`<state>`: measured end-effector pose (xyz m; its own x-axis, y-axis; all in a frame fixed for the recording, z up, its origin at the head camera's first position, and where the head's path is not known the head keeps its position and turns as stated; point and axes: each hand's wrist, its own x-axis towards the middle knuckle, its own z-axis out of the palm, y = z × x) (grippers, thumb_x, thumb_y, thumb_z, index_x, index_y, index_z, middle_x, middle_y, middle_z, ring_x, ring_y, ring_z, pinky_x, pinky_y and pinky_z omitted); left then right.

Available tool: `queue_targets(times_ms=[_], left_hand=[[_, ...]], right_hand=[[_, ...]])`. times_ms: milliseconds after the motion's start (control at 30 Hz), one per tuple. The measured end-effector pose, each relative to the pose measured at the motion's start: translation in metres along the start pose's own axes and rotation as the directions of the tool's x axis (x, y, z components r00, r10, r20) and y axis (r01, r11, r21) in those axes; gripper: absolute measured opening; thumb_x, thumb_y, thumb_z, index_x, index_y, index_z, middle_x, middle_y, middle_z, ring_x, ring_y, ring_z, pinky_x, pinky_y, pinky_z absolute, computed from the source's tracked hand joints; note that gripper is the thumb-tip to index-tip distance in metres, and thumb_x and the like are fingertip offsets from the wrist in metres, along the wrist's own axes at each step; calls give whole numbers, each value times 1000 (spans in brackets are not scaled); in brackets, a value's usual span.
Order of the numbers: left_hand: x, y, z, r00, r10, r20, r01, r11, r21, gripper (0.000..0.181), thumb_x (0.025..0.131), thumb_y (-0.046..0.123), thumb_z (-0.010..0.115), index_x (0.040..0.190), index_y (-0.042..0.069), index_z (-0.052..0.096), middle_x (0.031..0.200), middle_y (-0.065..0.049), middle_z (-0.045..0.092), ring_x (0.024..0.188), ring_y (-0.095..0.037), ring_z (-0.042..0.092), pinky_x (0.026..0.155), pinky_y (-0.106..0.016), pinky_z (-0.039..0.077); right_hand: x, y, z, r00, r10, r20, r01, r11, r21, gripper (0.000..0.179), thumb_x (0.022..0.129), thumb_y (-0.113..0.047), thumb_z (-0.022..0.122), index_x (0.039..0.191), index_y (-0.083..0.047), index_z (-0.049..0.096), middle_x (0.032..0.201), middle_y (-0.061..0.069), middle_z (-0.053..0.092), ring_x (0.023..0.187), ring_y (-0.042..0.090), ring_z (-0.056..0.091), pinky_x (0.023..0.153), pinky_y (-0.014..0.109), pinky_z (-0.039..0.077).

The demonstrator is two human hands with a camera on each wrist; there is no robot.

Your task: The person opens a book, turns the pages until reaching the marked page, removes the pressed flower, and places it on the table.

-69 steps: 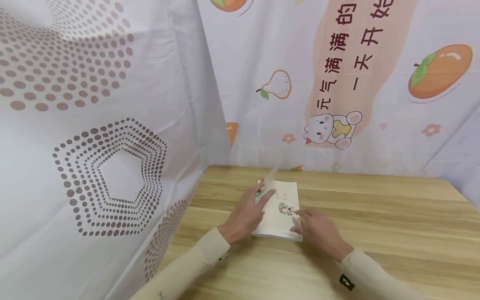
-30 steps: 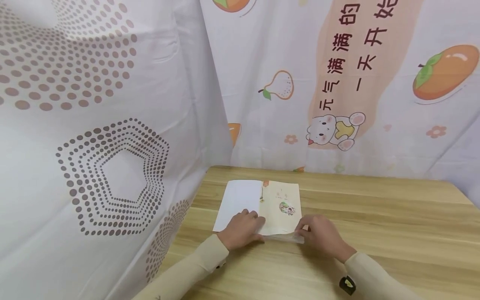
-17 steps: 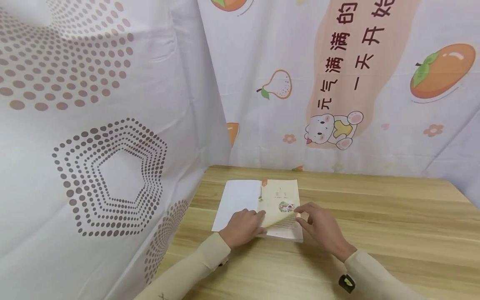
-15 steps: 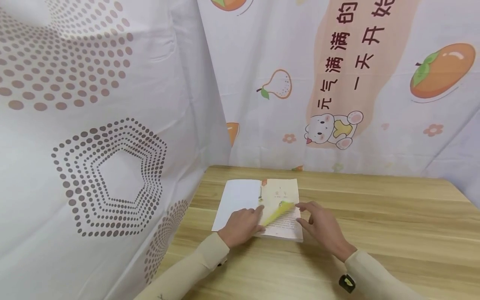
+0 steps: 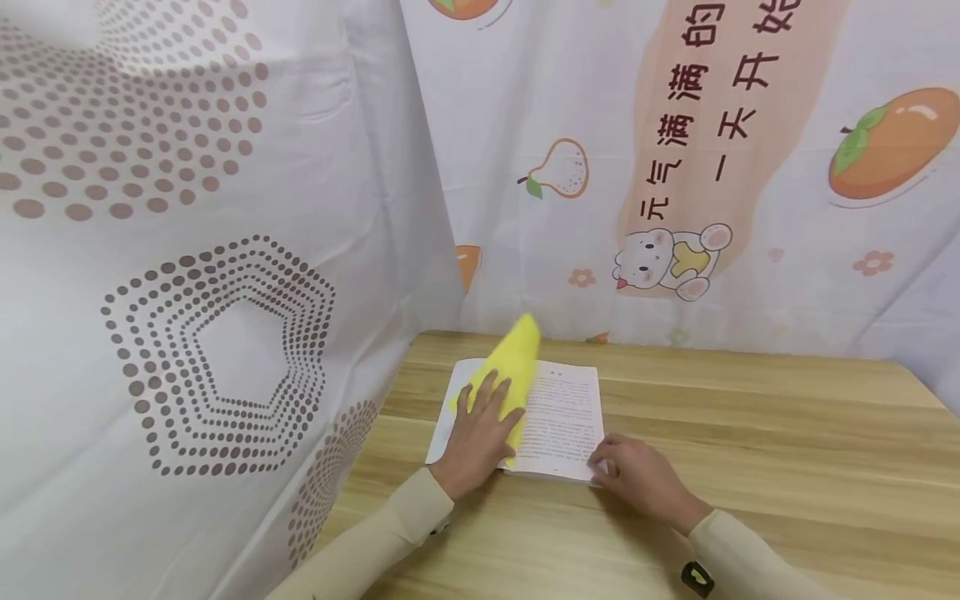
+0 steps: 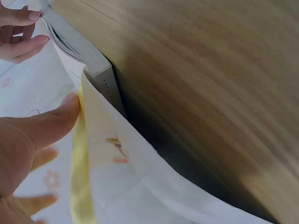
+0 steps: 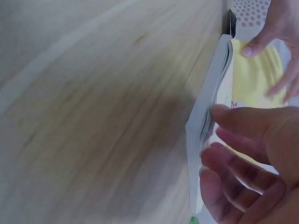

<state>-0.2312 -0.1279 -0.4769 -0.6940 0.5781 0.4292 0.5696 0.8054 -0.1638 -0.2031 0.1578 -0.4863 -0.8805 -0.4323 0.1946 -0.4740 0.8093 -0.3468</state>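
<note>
An open paperback book (image 5: 561, 421) lies on the wooden table, a page of print showing on its right side. Its yellow-backed leaf (image 5: 519, 354) stands raised and blurred over the left side. My left hand (image 5: 476, 440) is spread against this leaf, fingers extended; in the left wrist view its thumb (image 6: 58, 120) touches the yellow side. At the book's lower right corner, my right hand (image 5: 641, 477) has curled fingers. The right wrist view shows its thumb (image 7: 240, 119) on the page edges (image 7: 205, 109), the other fingers bent beside them, pinching the corner.
The wooden table (image 5: 750, 433) extends to the right of the book. Behind it hangs a white cloth (image 5: 495, 208) with fruit and bear prints. A dotted white cloth (image 5: 390, 250) borders the left side.
The leaf has lifted from the right page and swung leftward, uncovering print. My left hand has moved up and spread onto it; my right hand has dropped back to the lower right corner.
</note>
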Motion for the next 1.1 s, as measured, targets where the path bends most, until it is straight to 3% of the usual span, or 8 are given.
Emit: queue_targets(times_ms=[133,233,433,600,800,1100], left_hand=[[-4,0,0,998,50,34,-49,999,-10,45,74,40,89,112,18,77,141,-14,60,142,-34,44,103,-48,47],[-5,1,1,995,67,76,-64,997,-45,32,78,33,89,103,17,80,126,-7,69,124,-27,59,90,-39,54],[-6,6,2,977,71,200,-27,977,-214,12,89,19,82,99,13,80,102,1,73,98,-16,66,78,-29,55],[-7,11,4,969,63,241,-12,978,-207,26,92,35,78,102,12,75,97,1,70,89,-15,64,75,-27,53],[-6,15,11,976,62,211,-32,989,-146,39,89,55,73,97,17,68,88,3,64,75,-12,54,63,-23,44],[-5,18,13,973,50,225,-14,987,-159,46,86,58,73,101,15,68,82,2,58,72,-12,48,59,-22,40]], right_hand=[[0,2,0,997,-82,-7,82,995,-53,3,86,-13,82,88,-12,79,95,-2,72,85,15,69,73,36,57],[-1,3,-1,991,-132,-24,130,988,-86,4,88,-11,80,92,-10,80,94,-4,72,85,14,69,70,34,56],[-5,4,0,979,-190,-78,176,971,-161,10,87,-10,81,96,-13,80,95,-3,73,83,15,70,64,33,56],[-7,3,1,975,-204,-84,184,962,-201,10,87,-11,81,96,-14,79,94,-1,72,78,15,69,63,34,55],[-3,4,0,977,-200,-77,184,967,-179,10,84,-7,82,86,-16,78,88,-5,69,74,11,65,61,32,53],[-2,5,-4,982,-179,-60,169,975,-145,9,82,-6,82,84,-14,78,87,-6,69,72,5,59,61,28,50]])
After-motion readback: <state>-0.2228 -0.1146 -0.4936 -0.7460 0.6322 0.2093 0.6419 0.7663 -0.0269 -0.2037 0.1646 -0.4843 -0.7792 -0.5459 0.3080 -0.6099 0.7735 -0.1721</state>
